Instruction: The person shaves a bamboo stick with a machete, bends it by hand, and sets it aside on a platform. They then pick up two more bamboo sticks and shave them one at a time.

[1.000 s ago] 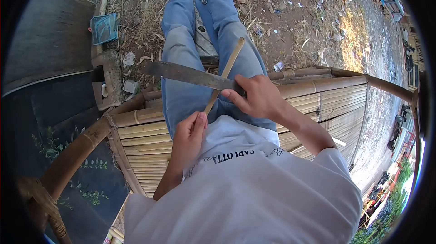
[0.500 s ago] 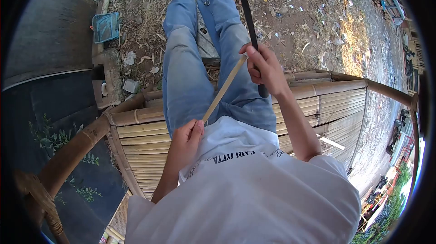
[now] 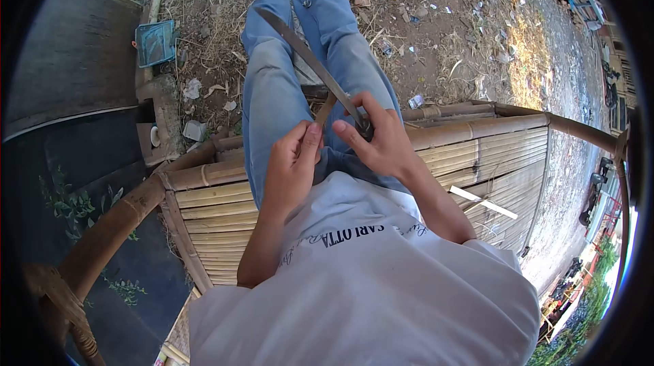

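My right hand (image 3: 383, 140) is closed around the dark handle of a long machete (image 3: 306, 56) over my lap. Its blade slants up and to the left, across my knees toward my feet. My left hand (image 3: 293, 165) pinches a narrow bamboo strip (image 3: 325, 111) between thumb and fingers. The strip's upper part meets the blade in this view, close to the handle, and its lower end is hidden in my left hand. Both hands are near each other above my thighs in blue jeans (image 3: 272, 93).
I sit on a bamboo slat bench (image 3: 211, 212) with round bamboo rails (image 3: 470, 133). A pale loose strip (image 3: 484, 202) lies on the slats at my right. Litter and dry straw cover the dirt ground ahead. A blue dustpan-like container (image 3: 155, 43) is at left.
The machete has swung from pointing up beside the strip to slanting left across it. My right hand has come down and closer to my left hand, which has risen slightly.
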